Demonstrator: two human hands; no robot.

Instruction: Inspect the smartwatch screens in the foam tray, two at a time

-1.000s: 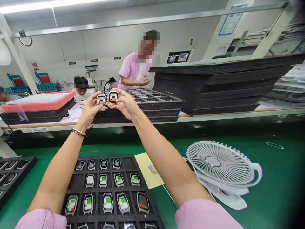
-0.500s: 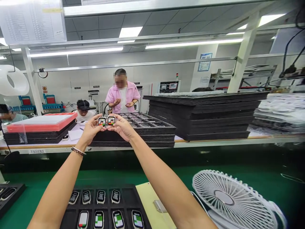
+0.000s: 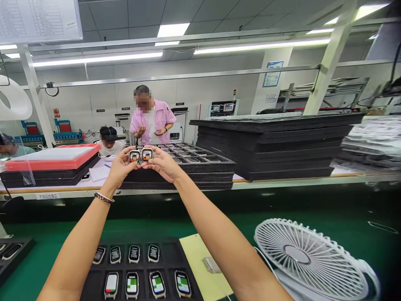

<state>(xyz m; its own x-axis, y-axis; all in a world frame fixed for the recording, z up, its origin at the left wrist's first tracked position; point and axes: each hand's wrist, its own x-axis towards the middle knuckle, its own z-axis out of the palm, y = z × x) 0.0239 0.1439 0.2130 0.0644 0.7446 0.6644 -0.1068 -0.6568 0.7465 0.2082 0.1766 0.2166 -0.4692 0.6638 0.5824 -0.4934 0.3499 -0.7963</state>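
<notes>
Both my arms stretch out in front of me at chest height. My left hand (image 3: 119, 168) pinches a small white watch body (image 3: 134, 156) whose lit screen shows red and green blocks. My right hand (image 3: 162, 164) pinches a second watch body (image 3: 147, 154) with a similar lit screen. The two watch bodies sit side by side, almost touching. Below my arms lies a black foam tray (image 3: 167, 253) with several watch bodies in its pockets, screens lit.
A white fan (image 3: 310, 261) lies flat on the green belt at the right. A yellow card (image 3: 200, 259) sits beside the tray. Across the belt stand stacks of black trays (image 3: 269, 146) and a red-topped stack (image 3: 53, 159). A person in pink stands behind, another sits.
The view has tilted upward, so the tray below now shows less. My hands still hold the two watch bodies together, a little further out from me.
</notes>
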